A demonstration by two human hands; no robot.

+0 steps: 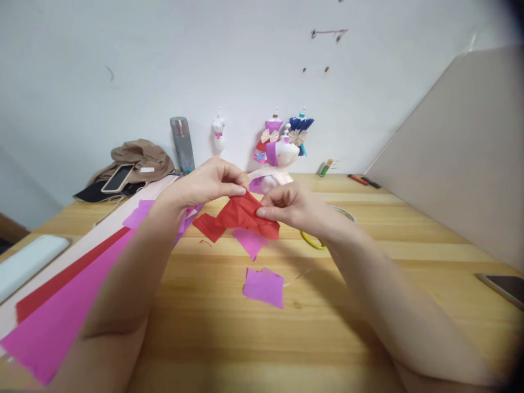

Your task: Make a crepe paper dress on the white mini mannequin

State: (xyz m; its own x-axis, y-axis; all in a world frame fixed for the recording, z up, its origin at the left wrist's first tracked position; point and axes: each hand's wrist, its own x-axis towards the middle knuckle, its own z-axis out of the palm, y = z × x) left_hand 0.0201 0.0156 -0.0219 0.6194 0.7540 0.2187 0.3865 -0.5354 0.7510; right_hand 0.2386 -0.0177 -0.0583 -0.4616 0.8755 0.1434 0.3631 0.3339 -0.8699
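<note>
So the left hand (215,180) has its thumb and fingertips pinched closed on the top edge of a creased red sheet (245,214), and the right hand (289,206) has the sheet's right side nipped the same way, fingers curled in, so it's held up just above the wooden table (229,349), with a pink scrap (249,242) partly tucked out of sight under it. Nearer the camera there's 1 purple scrap (264,287) lying on its own, a yellow ring (313,240) sits partly hidden by the right wrist, and a white mini dress form (286,154) with a purple band stands right behind the hands.
</note>
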